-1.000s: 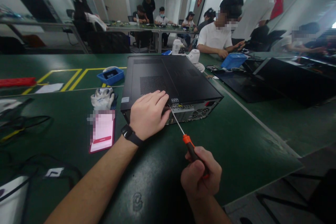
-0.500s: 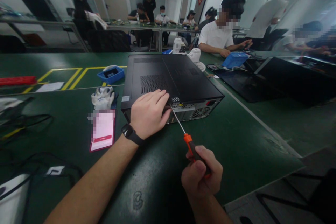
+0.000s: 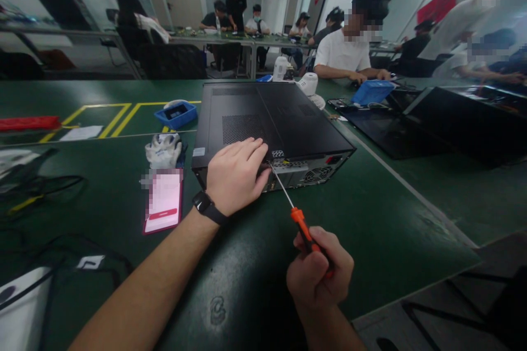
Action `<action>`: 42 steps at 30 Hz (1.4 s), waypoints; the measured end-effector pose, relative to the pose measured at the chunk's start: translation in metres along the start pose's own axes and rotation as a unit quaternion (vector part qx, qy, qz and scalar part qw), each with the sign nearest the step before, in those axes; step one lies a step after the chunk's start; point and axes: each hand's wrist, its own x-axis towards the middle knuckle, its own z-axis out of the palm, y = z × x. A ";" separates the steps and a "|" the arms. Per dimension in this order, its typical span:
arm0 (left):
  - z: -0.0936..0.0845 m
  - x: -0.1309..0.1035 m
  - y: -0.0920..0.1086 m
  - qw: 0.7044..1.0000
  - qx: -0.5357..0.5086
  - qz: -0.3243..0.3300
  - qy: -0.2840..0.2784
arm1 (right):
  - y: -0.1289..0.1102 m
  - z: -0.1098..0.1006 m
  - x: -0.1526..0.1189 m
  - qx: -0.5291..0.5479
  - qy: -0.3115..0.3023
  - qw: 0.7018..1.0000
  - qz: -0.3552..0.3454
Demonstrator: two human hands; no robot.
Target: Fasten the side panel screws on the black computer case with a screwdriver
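Observation:
A black desktop computer case [image 3: 296, 120] lies flat on the green table, its rear panel with ports and a fan grille facing me. My left hand [image 3: 236, 175] grips the case's rear edge, fingers over the top cover and thumb low at the back; a dark watch is on that wrist. In my right hand [image 3: 323, 274], fingers are wrapped round the orange and black handle of a screwdriver [image 3: 301, 225]. Its thin shaft points up and left, and the tip meets the rear edge beside my left thumb. What the tip touches is too small to make out.
Left of the case are work gloves [image 3: 163, 151], a pink-framed phone-like panel [image 3: 163, 203] and a blue bin [image 3: 177, 115]. Black cables [image 3: 53, 181] lie farther left. Dark flat panels [image 3: 391, 131] and another blue bin [image 3: 373, 91] are at the right, where a person sits working.
The screwdriver's handle appears slightly turned in my right hand, its tip staying at the same spot on the case. My left hand keeps its place. The view has shifted slightly.

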 end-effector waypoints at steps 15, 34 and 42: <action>0.001 0.000 -0.001 1.000 -0.003 0.000 -0.001 | -0.001 0.003 0.003 0.024 0.000 1.000 0.003; 0.001 0.000 0.000 1.000 -0.004 -0.002 -0.004 | -0.002 0.002 0.006 0.026 -0.011 1.000 0.008; 0.002 -0.001 -0.001 1.000 0.000 0.000 -0.001 | -0.003 0.005 0.006 0.026 0.012 1.000 -0.002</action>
